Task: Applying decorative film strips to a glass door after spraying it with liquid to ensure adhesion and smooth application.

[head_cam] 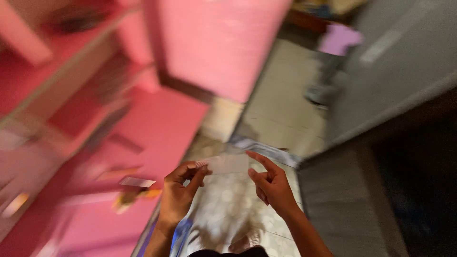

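Observation:
My left hand (180, 192) pinches the left end of a thin, pale see-through strip (227, 164) between thumb and fingers. My right hand (272, 184) is just right of the strip, its forefinger stretched out toward the strip's right end; whether it touches is lost in the blur. Both hands hover over a patterned mat (223, 209) on the floor. The whole picture is smeared by motion.
A pink shelf unit (71, 95) with small blurred items fills the left. A pink panel (219, 43) stands behind. A tiled floor (281, 104) runs to the back, where another person in a lilac top (335, 45) stands. A grey wall (395, 71) is at right.

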